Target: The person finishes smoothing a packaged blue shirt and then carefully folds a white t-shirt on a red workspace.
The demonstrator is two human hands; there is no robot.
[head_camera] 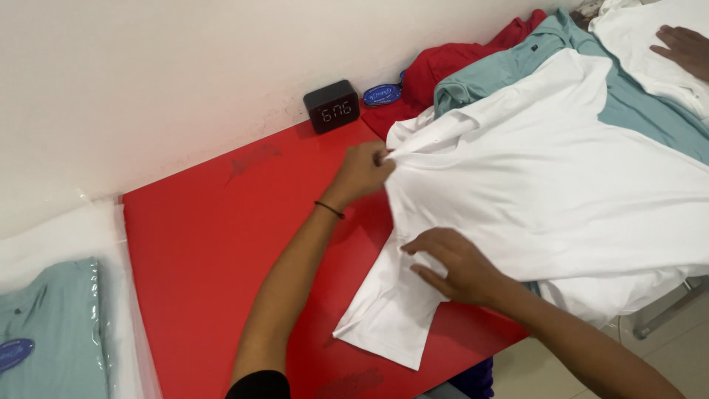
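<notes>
Mid-frame, the left hand pinches the white shirt's shoulder seam; the right hand presses flat, fingers spread, on its sleeve over the red table

Against the wall at the back of the red bench, a small black digital clock. Just right of the clock: a blue oval tag, a red garment, a teal shirt. Far left of the clock, a bagged teal shirt; far right, another person's hand on white cloth.
</notes>
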